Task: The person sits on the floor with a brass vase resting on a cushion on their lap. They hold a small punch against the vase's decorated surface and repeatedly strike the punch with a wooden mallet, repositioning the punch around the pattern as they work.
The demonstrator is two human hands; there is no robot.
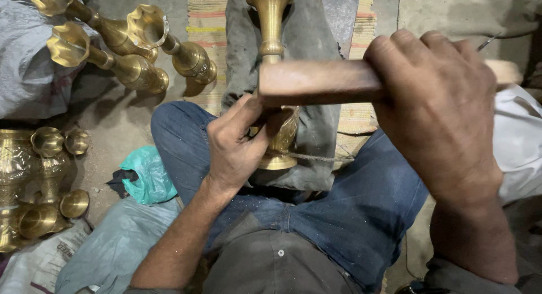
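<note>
Seated worker chasing a brass vase (272, 74), viewed from the head camera. The brass vase lies lengthwise on a grey cloth (316, 124) over the lap, flared foot toward the body, neck pointing away; all positions below are given relative to this vase. Left hand (234, 147): at the vase's lower body, just left of the foot, fingers curled tight around the vase and what seems a small tool pressed to its surface, though the tool itself is hidden; wrist straight, forearm rising from below. Right hand (437, 110): to the right of the vase and raised above it, fingers wrapped fully around a wooden mallet (319, 82), whose blunt end hangs over the vase's middle; knuckles upward, wrist cocked. Good practice, as a judgement: keep the left grip firm so the vase cannot roll; strike short and square; let the cloth absorb recoil. Left of the vase, on the floor: finished brass vases (132, 51), a teal bag (148, 175), further brassware (34, 187).
</note>
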